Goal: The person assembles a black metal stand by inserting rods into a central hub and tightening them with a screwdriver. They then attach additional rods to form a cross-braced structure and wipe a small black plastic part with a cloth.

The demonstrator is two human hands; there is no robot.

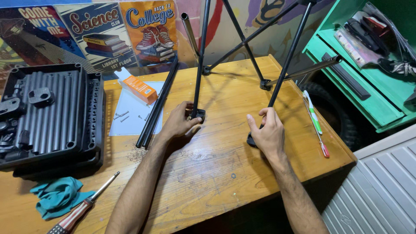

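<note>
Got my left hand wrapped around the foot of one black frame leg mid-frame, fingers closed on it, and my right hand gripping the next leg just right of centre — both feet sitting on the wooden surface. Screwdriver and teal rag lie lower left — loose black rods beside my left hand.

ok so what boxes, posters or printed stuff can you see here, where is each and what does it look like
Orange box: small, flat, orange with a white end, lying on the white sheet at the table's back left.
White sheet: plain paper with a few screws on it, beside the black rods.
Posters: three side by side on the back wall, drawn in cream, blue and orange, showing stacked books and sneakers.
Booklets: pinkish printed covers on the green shelf, right.
</note>
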